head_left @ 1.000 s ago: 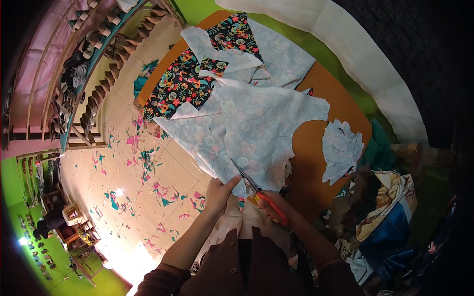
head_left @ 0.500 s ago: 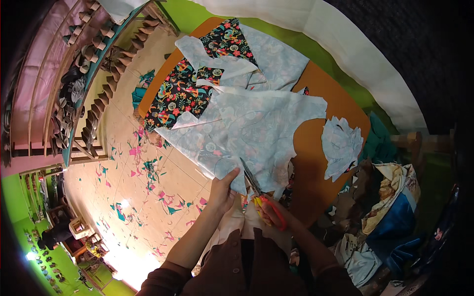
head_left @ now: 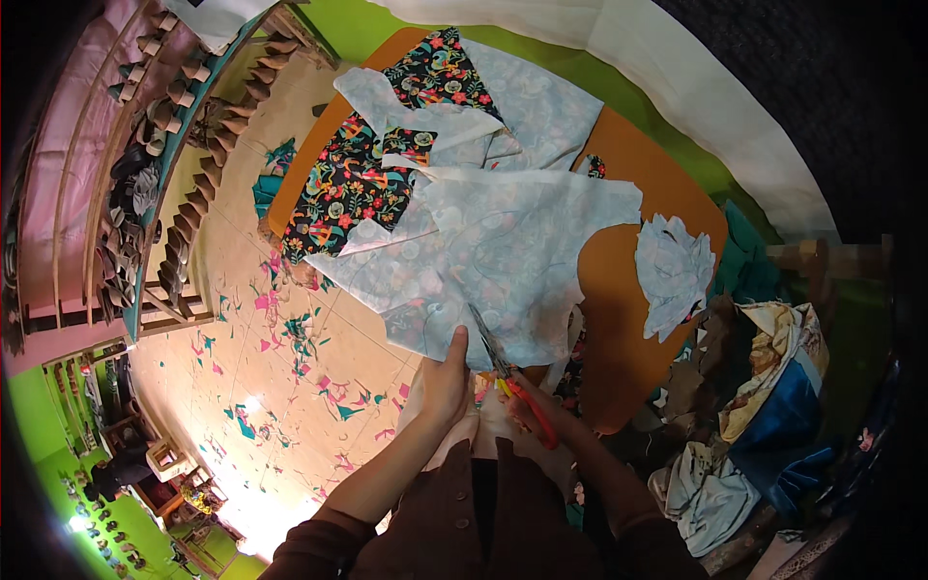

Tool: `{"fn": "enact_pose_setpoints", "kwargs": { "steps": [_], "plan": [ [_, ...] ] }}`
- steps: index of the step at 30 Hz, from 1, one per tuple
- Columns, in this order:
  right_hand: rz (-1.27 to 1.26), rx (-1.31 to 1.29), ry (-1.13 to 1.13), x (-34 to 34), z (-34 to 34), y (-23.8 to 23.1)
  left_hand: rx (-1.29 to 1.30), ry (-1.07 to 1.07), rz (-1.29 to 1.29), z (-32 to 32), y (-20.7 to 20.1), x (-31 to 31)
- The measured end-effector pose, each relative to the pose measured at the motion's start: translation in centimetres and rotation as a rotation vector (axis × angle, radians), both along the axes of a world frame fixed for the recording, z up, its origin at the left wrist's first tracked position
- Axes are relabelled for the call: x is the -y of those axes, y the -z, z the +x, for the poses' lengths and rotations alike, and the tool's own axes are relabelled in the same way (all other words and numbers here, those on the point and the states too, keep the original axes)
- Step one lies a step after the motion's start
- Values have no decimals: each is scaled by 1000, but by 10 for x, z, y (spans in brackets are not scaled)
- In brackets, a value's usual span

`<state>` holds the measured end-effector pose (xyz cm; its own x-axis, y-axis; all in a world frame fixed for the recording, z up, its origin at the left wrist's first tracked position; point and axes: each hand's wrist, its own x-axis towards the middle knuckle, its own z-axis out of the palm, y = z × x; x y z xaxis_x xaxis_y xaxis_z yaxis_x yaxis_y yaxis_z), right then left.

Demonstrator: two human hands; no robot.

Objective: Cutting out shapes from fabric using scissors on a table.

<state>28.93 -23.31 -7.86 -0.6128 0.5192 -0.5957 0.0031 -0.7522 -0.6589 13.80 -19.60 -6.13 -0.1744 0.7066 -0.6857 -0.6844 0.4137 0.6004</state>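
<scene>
One view only, the head camera: we see the pale blue fabric (head_left: 503, 261) spread on the orange tabletop (head_left: 619, 319), our left hand (head_left: 447, 379) pressing its near edge flat, our right hand (head_left: 527, 411) with its grip closed around red-handled scissors (head_left: 503, 372). Blades have entered only the near edge, so we judge most of the cut remains; the cut pale piece (head_left: 675, 271) and floor scraps (head_left: 290, 338) suggest other pieces are done.

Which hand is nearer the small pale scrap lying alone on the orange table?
Right. The right hand, holding scissors, is below-left of the scrap; the left hand presses the pale fabric farther left.
</scene>
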Motion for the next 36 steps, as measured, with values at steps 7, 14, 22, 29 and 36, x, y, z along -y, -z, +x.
{"fn": "enact_pose_setpoints", "kwargs": {
  "steps": [7,14,22,29,36],
  "plan": [
    [-262,-41,170,5,-5,6,-115,62,20,-4,2,-3],
    [-86,-37,223,11,-13,-7,-101,65,-26,-7,2,-7],
    [-142,-212,190,10,-14,19,-125,86,-6,-6,7,8],
    [-23,-23,-8,4,0,15,-178,136,-46,-12,8,13],
    [156,-29,-67,6,-7,23,-224,132,-1,-5,6,17]
  ]
}}
